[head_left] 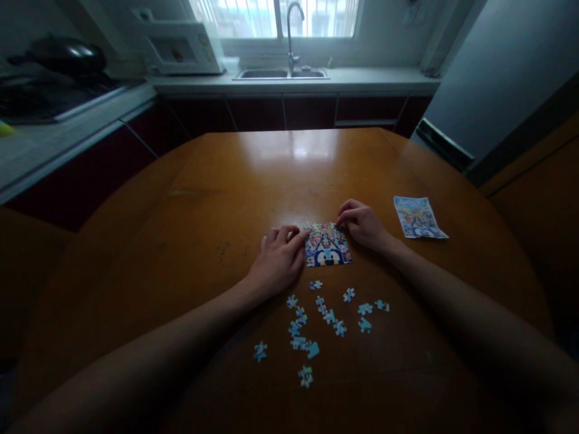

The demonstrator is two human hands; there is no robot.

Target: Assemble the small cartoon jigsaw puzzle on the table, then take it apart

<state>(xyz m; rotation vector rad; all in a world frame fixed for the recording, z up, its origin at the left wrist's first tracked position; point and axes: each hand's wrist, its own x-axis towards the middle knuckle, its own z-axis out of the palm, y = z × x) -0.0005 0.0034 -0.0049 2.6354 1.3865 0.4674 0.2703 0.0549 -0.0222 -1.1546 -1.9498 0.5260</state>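
"Since you're standing closer than me, where's the puzzle (328, 254) and what's holding it?"

"Flat on the tabletop (203, 193), between the two hands. Left hand (281, 256) is relaxed, not clenched, touching the left edge up near the far corner. Right hand (364, 226) has its fingertips bunched at the far right corner; can't tell whether that grip is pinching a piece or just resting."

"How's it gonna handle, you reckon?"

"Light and thin, probably card, so each piece is stiff but the joints could fold. Lift one corner and I'd bet it splits. Press in from both side edges, or slide it flat. Loose pieces (329, 316) are scattered on the person's side; I'd pinch those by the rims."

"And the surface?"

"Glossy wood with window (316, 18) glare at the far end, so likely slidey. Creased picture leaflet (418, 217) off to the right. Dim kitchen: sink (262, 74) under the window, microwave (181, 48) left of it, fridge (506, 66) right."
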